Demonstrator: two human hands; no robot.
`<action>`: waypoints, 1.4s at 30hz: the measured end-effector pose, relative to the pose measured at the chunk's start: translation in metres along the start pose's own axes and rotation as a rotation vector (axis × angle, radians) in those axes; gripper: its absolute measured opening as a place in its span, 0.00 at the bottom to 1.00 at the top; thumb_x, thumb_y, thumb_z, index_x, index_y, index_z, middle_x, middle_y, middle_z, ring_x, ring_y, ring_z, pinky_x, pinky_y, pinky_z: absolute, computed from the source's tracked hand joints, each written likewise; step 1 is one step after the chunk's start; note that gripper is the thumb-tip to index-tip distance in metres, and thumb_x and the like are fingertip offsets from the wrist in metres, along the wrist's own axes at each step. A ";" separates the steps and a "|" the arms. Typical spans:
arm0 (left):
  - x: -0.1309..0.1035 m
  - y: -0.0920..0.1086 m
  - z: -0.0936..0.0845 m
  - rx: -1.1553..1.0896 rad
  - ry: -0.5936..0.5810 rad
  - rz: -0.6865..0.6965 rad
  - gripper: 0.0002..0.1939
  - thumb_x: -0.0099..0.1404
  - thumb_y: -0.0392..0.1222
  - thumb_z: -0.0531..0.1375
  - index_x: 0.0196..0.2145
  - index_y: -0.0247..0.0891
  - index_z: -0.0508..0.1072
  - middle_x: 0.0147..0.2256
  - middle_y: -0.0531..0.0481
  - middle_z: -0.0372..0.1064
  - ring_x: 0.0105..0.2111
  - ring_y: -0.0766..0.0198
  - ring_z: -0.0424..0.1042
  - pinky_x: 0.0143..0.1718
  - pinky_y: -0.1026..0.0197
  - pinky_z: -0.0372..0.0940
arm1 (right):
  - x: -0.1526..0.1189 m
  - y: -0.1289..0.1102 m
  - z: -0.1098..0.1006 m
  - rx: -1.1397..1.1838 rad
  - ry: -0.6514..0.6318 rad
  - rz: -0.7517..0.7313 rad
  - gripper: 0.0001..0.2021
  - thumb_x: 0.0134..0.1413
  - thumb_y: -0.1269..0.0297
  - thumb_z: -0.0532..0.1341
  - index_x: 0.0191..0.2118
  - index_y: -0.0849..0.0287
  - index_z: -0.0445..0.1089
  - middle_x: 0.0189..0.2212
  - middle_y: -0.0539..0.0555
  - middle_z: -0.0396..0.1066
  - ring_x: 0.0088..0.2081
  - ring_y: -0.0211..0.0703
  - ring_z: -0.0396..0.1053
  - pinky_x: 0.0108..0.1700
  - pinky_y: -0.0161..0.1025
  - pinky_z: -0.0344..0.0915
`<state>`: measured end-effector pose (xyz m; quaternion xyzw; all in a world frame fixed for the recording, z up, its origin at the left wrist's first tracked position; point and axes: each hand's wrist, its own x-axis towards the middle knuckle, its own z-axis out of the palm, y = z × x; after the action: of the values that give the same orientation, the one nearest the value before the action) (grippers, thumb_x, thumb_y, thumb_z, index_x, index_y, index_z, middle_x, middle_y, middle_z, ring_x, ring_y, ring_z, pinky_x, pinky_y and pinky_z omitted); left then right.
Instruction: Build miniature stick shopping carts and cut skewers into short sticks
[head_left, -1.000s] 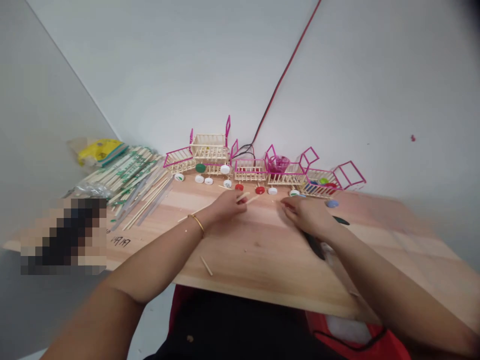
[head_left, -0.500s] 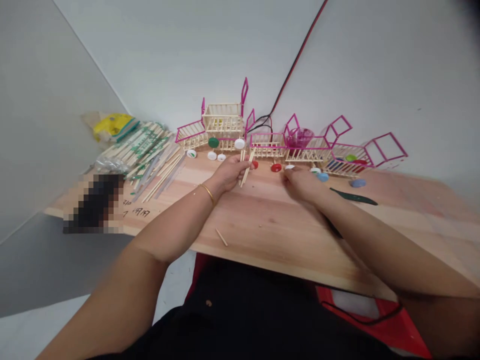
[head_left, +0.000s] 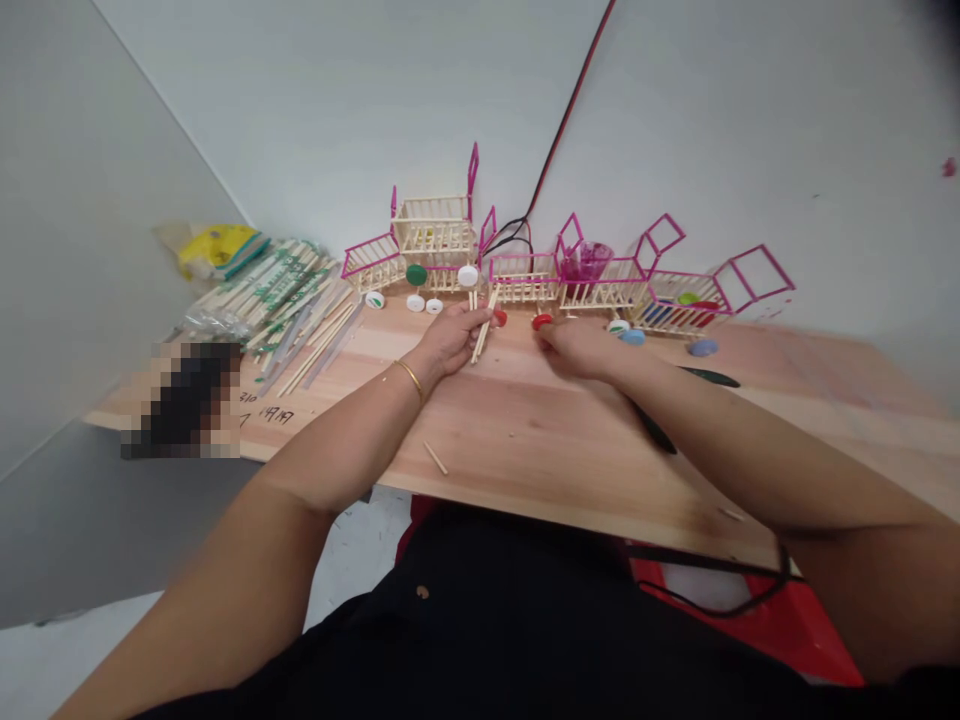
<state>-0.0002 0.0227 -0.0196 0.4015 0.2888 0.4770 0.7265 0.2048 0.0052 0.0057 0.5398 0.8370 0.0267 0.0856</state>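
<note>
My left hand (head_left: 450, 342) is closed around a few thin wooden sticks (head_left: 484, 335) that look like chopsticks, held tilted upward over the table. Just beyond them is a small cart (head_left: 525, 285) built of pale sticks with a magenta rim, with red caps for wheels. My right hand (head_left: 581, 348) is at that cart's right red cap (head_left: 541, 321), fingertips bunched and pointing left. Whether these fingers grip the cap or something small is hidden. The left red cap (head_left: 500, 318) lies just past the sticks in my left hand.
More stick carts line the wall, including a taller one (head_left: 433, 225) and one at right (head_left: 679, 300). Packaged chopsticks (head_left: 274, 285) and loose sticks (head_left: 322, 345) lie left. A magenta cup (head_left: 589, 262) stands behind the carts. A short stick (head_left: 435, 458) lies near the front edge.
My right hand has moved left from a white cap to the red cap. My left hand still holds the sticks. The whole view has shifted slightly.
</note>
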 end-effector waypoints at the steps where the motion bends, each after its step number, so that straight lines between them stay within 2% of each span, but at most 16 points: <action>1: 0.000 0.000 0.001 0.006 0.013 -0.001 0.07 0.54 0.33 0.62 0.31 0.32 0.69 0.21 0.55 0.66 0.15 0.78 0.51 0.16 0.71 0.44 | -0.003 -0.001 -0.001 0.007 0.005 -0.013 0.11 0.55 0.69 0.54 0.42 0.63 0.68 0.42 0.65 0.72 0.41 0.50 0.68 0.39 0.40 0.58; 8: -0.003 -0.001 0.005 0.047 0.032 0.004 0.04 0.54 0.32 0.62 0.30 0.32 0.69 0.21 0.53 0.66 0.14 0.78 0.50 0.15 0.71 0.42 | -0.011 -0.012 -0.009 0.096 0.026 -0.121 0.11 0.54 0.72 0.53 0.39 0.62 0.71 0.40 0.60 0.73 0.40 0.46 0.67 0.39 0.37 0.57; 14: -0.002 -0.005 0.004 0.054 0.024 0.047 0.05 0.52 0.31 0.62 0.29 0.32 0.68 0.21 0.54 0.66 0.14 0.78 0.50 0.15 0.71 0.40 | -0.022 -0.046 -0.012 0.213 0.010 -0.247 0.09 0.54 0.71 0.54 0.35 0.61 0.72 0.35 0.59 0.74 0.33 0.42 0.66 0.35 0.35 0.55; 18: -0.001 -0.007 0.003 0.057 0.039 0.072 0.07 0.51 0.32 0.62 0.28 0.33 0.66 0.20 0.54 0.67 0.14 0.78 0.50 0.15 0.71 0.40 | -0.044 -0.063 -0.013 0.281 -0.030 -0.307 0.09 0.55 0.62 0.57 0.32 0.61 0.71 0.28 0.55 0.73 0.26 0.38 0.63 0.30 0.34 0.53; 20: 0.000 -0.007 0.002 0.056 0.047 0.080 0.08 0.51 0.32 0.63 0.28 0.33 0.66 0.20 0.53 0.67 0.14 0.78 0.51 0.15 0.71 0.40 | -0.055 -0.068 -0.013 0.310 -0.044 -0.333 0.09 0.55 0.59 0.59 0.32 0.60 0.71 0.28 0.53 0.73 0.26 0.37 0.63 0.29 0.33 0.53; 23: 0.000 -0.006 0.003 0.051 0.052 0.081 0.09 0.50 0.32 0.63 0.28 0.33 0.66 0.20 0.53 0.67 0.14 0.78 0.52 0.15 0.71 0.41 | -0.071 -0.076 -0.011 0.331 -0.032 -0.356 0.05 0.54 0.65 0.60 0.33 0.60 0.70 0.31 0.54 0.73 0.30 0.38 0.65 0.32 0.33 0.55; 28: -0.001 -0.008 0.002 0.033 0.067 0.073 0.09 0.49 0.33 0.64 0.28 0.32 0.67 0.20 0.53 0.67 0.14 0.78 0.51 0.15 0.71 0.41 | -0.087 -0.080 -0.007 0.360 0.012 -0.330 0.07 0.58 0.70 0.54 0.34 0.61 0.70 0.33 0.57 0.73 0.34 0.40 0.67 0.37 0.34 0.57; 32: -0.001 -0.010 0.003 -0.010 0.115 0.089 0.11 0.49 0.34 0.66 0.29 0.33 0.67 0.19 0.55 0.66 0.15 0.77 0.52 0.16 0.71 0.43 | -0.076 -0.066 -0.004 0.393 0.067 -0.202 0.07 0.55 0.73 0.54 0.34 0.61 0.69 0.32 0.55 0.73 0.32 0.39 0.66 0.35 0.33 0.57; 37: -0.002 -0.006 0.004 -0.061 0.140 0.101 0.12 0.49 0.36 0.66 0.29 0.33 0.66 0.20 0.55 0.66 0.15 0.78 0.51 0.16 0.71 0.44 | -0.037 -0.052 0.000 0.402 0.132 -0.033 0.11 0.55 0.73 0.53 0.42 0.64 0.68 0.35 0.58 0.74 0.34 0.41 0.67 0.36 0.34 0.57; 39: -0.002 -0.003 0.004 -0.070 0.132 0.098 0.11 0.50 0.36 0.66 0.30 0.33 0.67 0.20 0.55 0.66 0.15 0.77 0.51 0.16 0.71 0.44 | -0.025 -0.052 -0.001 0.402 0.127 -0.018 0.11 0.54 0.73 0.54 0.43 0.65 0.69 0.36 0.59 0.74 0.35 0.42 0.68 0.37 0.35 0.57; 42: -0.001 0.000 0.002 -0.076 0.112 0.091 0.11 0.51 0.35 0.65 0.30 0.33 0.67 0.20 0.55 0.65 0.15 0.77 0.52 0.16 0.71 0.44 | -0.018 -0.057 -0.003 0.405 0.096 -0.048 0.09 0.54 0.73 0.55 0.37 0.63 0.71 0.35 0.59 0.75 0.36 0.42 0.69 0.37 0.34 0.57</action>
<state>0.0008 0.0214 -0.0187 0.3591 0.2924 0.5418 0.7015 0.1599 -0.0344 0.0024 0.5241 0.8410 -0.1184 -0.0639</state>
